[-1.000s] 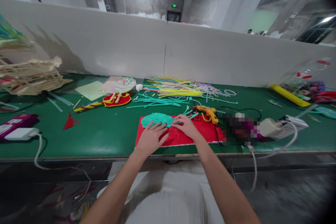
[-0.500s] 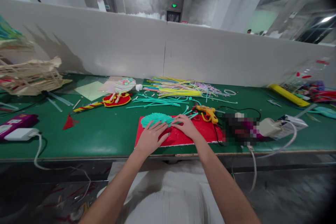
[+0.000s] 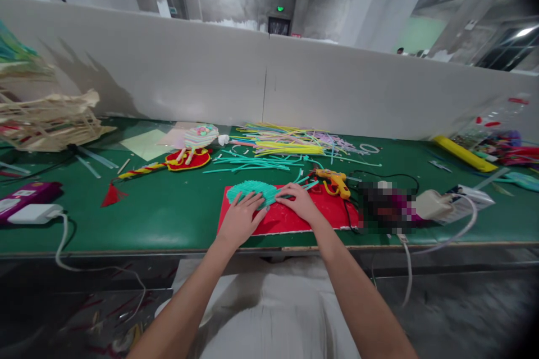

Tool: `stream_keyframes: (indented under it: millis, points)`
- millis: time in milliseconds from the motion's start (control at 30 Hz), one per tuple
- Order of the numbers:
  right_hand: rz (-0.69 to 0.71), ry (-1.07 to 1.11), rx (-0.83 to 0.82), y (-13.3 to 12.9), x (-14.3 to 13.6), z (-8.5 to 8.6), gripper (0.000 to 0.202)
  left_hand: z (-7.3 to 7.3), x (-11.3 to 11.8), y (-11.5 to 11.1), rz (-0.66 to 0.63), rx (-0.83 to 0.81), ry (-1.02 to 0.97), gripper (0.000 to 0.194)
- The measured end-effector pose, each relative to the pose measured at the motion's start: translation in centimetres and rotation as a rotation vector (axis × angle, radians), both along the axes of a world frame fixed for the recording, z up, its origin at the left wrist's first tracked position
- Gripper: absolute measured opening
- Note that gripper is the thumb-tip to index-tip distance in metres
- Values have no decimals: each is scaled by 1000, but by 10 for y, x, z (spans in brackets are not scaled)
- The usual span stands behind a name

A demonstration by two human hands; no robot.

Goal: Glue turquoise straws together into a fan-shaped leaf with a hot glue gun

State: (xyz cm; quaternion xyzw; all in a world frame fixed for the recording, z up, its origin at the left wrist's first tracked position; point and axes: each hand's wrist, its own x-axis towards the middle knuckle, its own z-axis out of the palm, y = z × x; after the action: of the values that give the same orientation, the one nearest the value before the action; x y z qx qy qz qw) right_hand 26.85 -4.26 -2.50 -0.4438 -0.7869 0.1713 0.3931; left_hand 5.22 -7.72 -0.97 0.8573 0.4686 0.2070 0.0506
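A teal ribbed oval piece [image 3: 246, 188] lies on a red board [image 3: 290, 221] at the front of the table. My left hand [image 3: 241, 217] rests on its lower edge, fingers spread, palm down. At the piece's right end my right hand [image 3: 298, 201] has its fingers together on teal strips [image 3: 310, 184] that stick out past it; how firmly they are held is hidden. An orange glue gun [image 3: 336, 182] lies on the board's upper right part.
Loose teal strips [image 3: 252, 162] and a pile of yellow and purple strips [image 3: 290, 143] lie behind the board. To the left are a red-tasselled ornament [image 3: 185, 160] and a wooden frame [image 3: 50, 123]. White cables [image 3: 407, 272] hang over the front edge.
The fingers of my left hand have drawn slightly left and a little closer together on the teal piece. My right hand has hardly moved.
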Motion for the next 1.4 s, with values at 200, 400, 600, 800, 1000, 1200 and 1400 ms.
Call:
stream_keyframes:
  millis: [200, 400, 600, 800, 1000, 1200, 1400]
  points:
    - [-10, 3, 27, -1, -3, 3, 17, 0, 1, 1, 18, -1, -18, 42]
    - [-308, 32, 156, -2, 10, 9, 33, -2, 0, 3, 78, -46, -17, 45]
    - [-936, -68, 211, -8, 76, 21, 40, -5, -1, 5, 57, -42, -26, 43]
    - [-1200, -222, -201, -14, 108, 21, 42, -3, -1, 4, 38, -53, 1, 47]
    - [-1140, -195, -431, -13, 104, 24, 38, -3, -5, 7, 25, -55, 34, 48]
    - [-1261, -96, -379, -13, 99, 31, 41, -3, -13, 15, -25, -76, 19, 52]
    - [-1065, 108, -173, -17, 56, 41, 46, -7, -24, 22, 323, 32, -294, 38]
